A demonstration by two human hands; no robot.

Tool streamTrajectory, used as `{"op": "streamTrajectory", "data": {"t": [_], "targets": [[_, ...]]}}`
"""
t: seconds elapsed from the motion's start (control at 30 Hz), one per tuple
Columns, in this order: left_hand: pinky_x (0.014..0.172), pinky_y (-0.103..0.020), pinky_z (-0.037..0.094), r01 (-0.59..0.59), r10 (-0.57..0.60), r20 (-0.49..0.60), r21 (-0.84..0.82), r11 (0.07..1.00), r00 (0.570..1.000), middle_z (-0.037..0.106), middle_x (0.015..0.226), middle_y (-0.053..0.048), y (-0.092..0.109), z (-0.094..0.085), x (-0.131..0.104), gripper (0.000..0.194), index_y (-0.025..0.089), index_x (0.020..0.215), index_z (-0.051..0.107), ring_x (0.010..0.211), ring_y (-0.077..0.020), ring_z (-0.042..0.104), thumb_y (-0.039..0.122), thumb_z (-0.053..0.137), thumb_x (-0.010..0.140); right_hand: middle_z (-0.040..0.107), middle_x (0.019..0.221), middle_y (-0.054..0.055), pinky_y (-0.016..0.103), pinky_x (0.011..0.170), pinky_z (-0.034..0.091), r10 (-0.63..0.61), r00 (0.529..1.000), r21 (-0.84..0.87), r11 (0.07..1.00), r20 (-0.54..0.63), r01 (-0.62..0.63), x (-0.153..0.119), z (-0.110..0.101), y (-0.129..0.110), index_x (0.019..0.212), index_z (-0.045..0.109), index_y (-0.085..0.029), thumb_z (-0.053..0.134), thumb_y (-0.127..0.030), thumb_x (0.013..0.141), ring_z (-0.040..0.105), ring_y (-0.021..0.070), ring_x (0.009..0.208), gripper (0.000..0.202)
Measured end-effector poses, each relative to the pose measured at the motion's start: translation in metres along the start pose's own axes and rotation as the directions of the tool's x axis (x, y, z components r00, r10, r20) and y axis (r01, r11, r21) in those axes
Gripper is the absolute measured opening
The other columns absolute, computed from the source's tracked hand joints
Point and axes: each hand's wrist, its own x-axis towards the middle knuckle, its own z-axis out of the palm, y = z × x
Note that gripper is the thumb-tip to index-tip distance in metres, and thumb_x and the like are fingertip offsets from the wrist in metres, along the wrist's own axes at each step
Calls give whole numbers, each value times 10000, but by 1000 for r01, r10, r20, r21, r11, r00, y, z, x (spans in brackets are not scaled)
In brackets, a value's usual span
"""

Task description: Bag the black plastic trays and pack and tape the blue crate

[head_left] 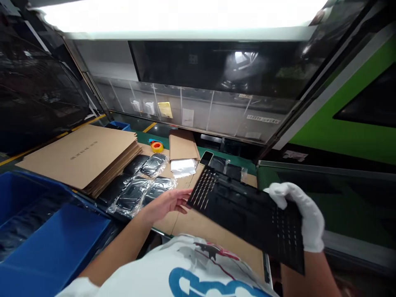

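1. My right hand, in a white glove, pinches the black panel near its right end, thumb on the upper face and the rest of the hand around the edge.
2. My left hand is bare, its fingers loosely curved at the panel's left edge; I cannot tell whether they grip it.
3. The panel is tilted in front of me, above the cardboard sheet on the tabletop. Rows of narrow slots run near both its ends.
4. Beyond my left hand lie black parts in clear bags, beside a stack of flat cardboard.
5. Farther back I see a yellow tape roll, and a cardboard box with a white packet at its near end.
6. A phone lies just right of that packet.
7. A blue bin stands at my left.
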Motion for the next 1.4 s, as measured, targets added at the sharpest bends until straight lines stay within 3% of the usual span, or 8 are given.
{"op": "streamTrajectory", "data": {"t": [0.13, 0.3, 0.4, 0.63, 0.77, 1.07, 1.27, 1.4], "targets": [[612, -260, 518, -25, 31, 188, -35, 999, 982, 715, 888, -113, 46, 5, -14, 642, 128, 955, 720, 677, -171, 639, 645, 748, 577, 270, 608, -35, 257, 584, 408, 89, 993, 262, 959, 77, -106, -8, 52, 12, 679, 543, -232, 487, -353, 878, 373, 120, 548, 240], [472, -205, 478, -64, 63, 21, 91, 994, 998, 686, 706, -43, 65, -14, -32, 419, 127, 997, 711, 494, -101, 569, 350, 787, 651, 602, 880, 17, 266, 684, 493, 63, 998, 76, 995, -21, -61, 2, 60, 29, 995, 655, -258, 450, -543, 889, 567, 151, 763, 367], [590, -246, 531, -291, 322, -31, 353, 889, 946, 707, 811, -66, 70, -24, -37, 310, 138, 951, 733, 643, -146, 637, 315, 759, 698, 678, 1002, 40, 292, 642, 520, 149, 989, -170, 975, 17, -144, -3, 48, 36, 1132, 638, -257, 621, -529, 797, 612, 185, 766, 432], [960, -399, 478, -697, 881, 299, 716, 46, 366, 676, 1118, -43, 79, -38, -38, 234, 298, 851, 758, 1054, -194, 605, 120, 607, 848, 564, 1335, 70, 465, 969, 475, 112, 960, 33, 992, 258, -125, -21, 42, 43, 1123, 675, -286, 781, -365, 656, 488, 338, 1245, 486], [921, -403, 496, -688, 892, 359, 721, -79, 274, 662, 1135, -23, 79, -39, -30, 291, 313, 847, 747, 1049, -190, 604, 61, 601, 837, 493, 1411, 17, 447, 964, 479, 121, 986, 136, 981, 115, -136, -20, 51, 61, 1109, 668, -327, 716, -260, 721, 472, 303, 1272, 396], [914, -355, 513, -708, 886, 322, 707, 8, 332, 595, 1240, -32, 65, -43, 2, 209, 286, 826, 745, 1086, -179, 588, 123, 617, 848, 388, 1484, -42, 392, 1093, 366, 174, 985, 220, 960, 12, -172, -6, 62, 72, 1321, 485, -383, 662, -179, 756, 311, 218, 1386, 626], [936, -355, 500, -373, 593, 225, 918, 138, 773, 573, 1240, -84, -5, -109, 92, 350, 242, 1164, 638, 1084, -198, 579, 158, 608, 825, 632, 1242, 91, 424, 1037, 416, 635, 772, 383, 705, 36, -597, -23, 24, 220, 1151, 642, -222, 725, -402, 728, 542, 274, 1204, 467], [806, -290, 524, -15, 429, -69, 982, 190, 901, 661, 945, -63, -41, -167, 163, 210, 162, 1017, 679, 849, -164, 628, 209, 573, 842, 632, 1241, 94, 410, 1051, 398, 694, 717, 378, 680, -59, -628, -48, -5, 294, 1209, 605, -245, 743, -439, 675, 513, 270, 1240, 585]]}}
